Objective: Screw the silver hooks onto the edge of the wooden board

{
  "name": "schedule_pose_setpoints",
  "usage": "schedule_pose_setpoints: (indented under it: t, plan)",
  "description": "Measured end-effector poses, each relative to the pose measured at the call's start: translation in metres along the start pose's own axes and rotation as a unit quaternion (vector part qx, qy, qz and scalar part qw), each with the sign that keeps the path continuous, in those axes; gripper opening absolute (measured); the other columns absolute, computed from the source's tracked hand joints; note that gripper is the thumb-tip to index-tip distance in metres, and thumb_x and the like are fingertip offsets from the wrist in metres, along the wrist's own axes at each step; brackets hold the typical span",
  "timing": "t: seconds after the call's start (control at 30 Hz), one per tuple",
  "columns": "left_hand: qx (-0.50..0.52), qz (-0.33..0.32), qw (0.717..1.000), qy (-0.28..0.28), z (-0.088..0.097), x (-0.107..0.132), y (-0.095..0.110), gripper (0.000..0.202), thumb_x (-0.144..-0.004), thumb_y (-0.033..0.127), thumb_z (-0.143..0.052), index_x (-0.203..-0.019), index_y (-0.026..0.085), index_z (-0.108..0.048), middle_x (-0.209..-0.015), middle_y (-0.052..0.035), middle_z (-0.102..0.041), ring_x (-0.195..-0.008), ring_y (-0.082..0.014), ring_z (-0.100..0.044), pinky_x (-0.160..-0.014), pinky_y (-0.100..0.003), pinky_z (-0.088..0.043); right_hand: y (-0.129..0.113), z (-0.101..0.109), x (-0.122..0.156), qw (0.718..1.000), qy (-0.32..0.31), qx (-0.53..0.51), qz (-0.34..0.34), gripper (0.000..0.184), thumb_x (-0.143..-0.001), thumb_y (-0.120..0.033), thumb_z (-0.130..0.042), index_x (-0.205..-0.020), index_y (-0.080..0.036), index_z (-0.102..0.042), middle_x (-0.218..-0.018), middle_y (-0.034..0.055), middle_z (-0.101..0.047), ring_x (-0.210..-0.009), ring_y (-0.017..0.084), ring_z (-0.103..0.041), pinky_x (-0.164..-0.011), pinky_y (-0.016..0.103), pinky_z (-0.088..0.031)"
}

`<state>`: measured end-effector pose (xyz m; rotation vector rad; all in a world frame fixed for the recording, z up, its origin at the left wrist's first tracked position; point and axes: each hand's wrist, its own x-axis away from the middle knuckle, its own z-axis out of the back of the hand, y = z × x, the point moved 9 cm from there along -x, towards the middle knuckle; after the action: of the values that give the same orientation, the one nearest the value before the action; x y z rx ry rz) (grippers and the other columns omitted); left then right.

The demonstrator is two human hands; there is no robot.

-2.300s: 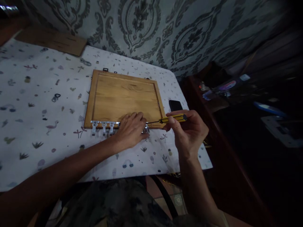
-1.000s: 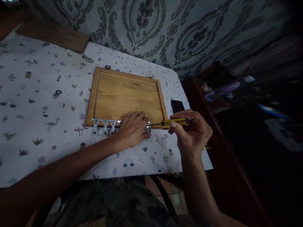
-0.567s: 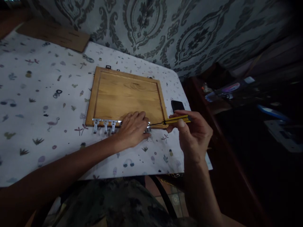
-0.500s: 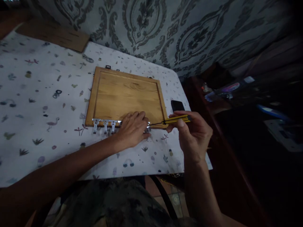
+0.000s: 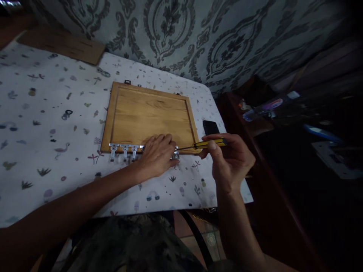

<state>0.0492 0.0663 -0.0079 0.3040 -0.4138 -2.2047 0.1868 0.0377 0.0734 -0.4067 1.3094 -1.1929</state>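
A wooden panel [image 5: 150, 113] lies flat on a table covered with a patterned white cloth [image 5: 42, 124]. Along the panel's near edge runs a metal hook rail [image 5: 124, 148]. My left hand [image 5: 157, 155] rests palm down on the rail's right part, fingers pressing it against the wood. My right hand [image 5: 229, 158] is closed round a yellow and black screwdriver [image 5: 208, 143]. The screwdriver lies nearly level, its tip pointing left at the rail's right end beside my left fingertips.
A black phone [image 5: 210, 127] lies on the cloth just right of the panel. A brown board [image 5: 65, 47] sits at the table's far edge against the patterned wall. A dark wooden shelf with bottles [image 5: 263, 107] stands to the right.
My right hand has shifted its fingers round the screwdriver handle, which stays aimed at the rail's right end. My left hand has stayed on the rail. The view has moved slightly.
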Motion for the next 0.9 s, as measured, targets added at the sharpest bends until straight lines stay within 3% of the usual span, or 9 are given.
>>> schedule_pose_setpoints:
  t: [0.17, 0.73, 0.9]
  plan:
    - [-0.008, -0.001, 1.000, 0.009, -0.001, 0.000, -0.001, 0.036, -0.092, 0.044, -0.068, -0.113, 0.016, -0.064, -0.119, -0.0103, -0.062, -0.116, -0.0286, -0.056, -0.099, -0.042, -0.043, 0.001, 0.003, 0.001, 0.999, 0.035, 0.009, 0.003, 0.021, -0.087, -0.043, -0.076, -0.092, -0.023, -0.069, -0.085, 0.0006, -0.075, -0.050, 0.010, -0.063, -0.048, 0.027, -0.054]
    - [-0.004, 0.004, 1.000, 0.001, 0.001, -0.001, 0.000, 0.037, -0.091, 0.045, -0.069, -0.114, 0.015, -0.065, -0.120, -0.0114, -0.062, -0.116, -0.0296, -0.056, -0.099, -0.043, -0.045, 0.000, -0.006, -0.003, 0.999, -0.016, 0.021, 0.017, 0.023, -0.085, -0.044, -0.078, -0.095, -0.025, -0.068, -0.083, -0.0022, -0.070, -0.047, 0.009, -0.059, -0.041, 0.025, -0.051]
    - [0.000, 0.009, 1.000, -0.004, 0.001, 0.000, 0.000, 0.038, -0.092, 0.043, -0.068, -0.117, 0.014, -0.064, -0.121, -0.0115, -0.062, -0.117, -0.0295, -0.055, -0.101, -0.044, -0.043, 0.001, -0.002, -0.004, 0.998, 0.029, 0.045, 0.018, 0.022, -0.080, -0.036, -0.083, -0.081, -0.024, -0.065, -0.070, -0.0052, -0.062, -0.044, 0.008, -0.054, -0.037, 0.022, -0.047]
